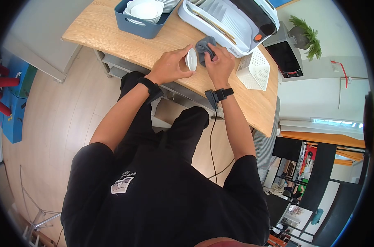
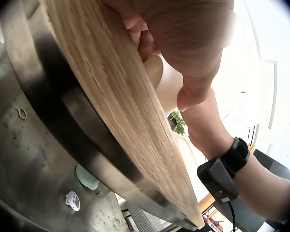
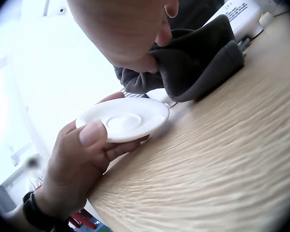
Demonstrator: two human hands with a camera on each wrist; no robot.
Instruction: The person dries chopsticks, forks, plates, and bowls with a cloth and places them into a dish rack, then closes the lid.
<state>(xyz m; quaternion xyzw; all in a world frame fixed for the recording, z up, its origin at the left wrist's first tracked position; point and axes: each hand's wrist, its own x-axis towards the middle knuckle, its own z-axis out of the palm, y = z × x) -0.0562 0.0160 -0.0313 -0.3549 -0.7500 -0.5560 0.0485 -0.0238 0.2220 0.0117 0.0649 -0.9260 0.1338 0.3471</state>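
Observation:
My left hand holds a small white saucer by its edge, just above the front of the wooden table. In the right wrist view the saucer shows a round recess in its middle, with the left thumb on its rim. My right hand grips a bunched dark grey cloth right beside the saucer. Part of the cloth hangs close over the tabletop. In the left wrist view the left hand hides most of the saucer.
A blue-grey bin of stacked white dishes stands at the back left of the table. Behind the cloth is a white dish rack with a dark lid and chopsticks. A perforated white basket stands at right. A cable hangs from the right wrist.

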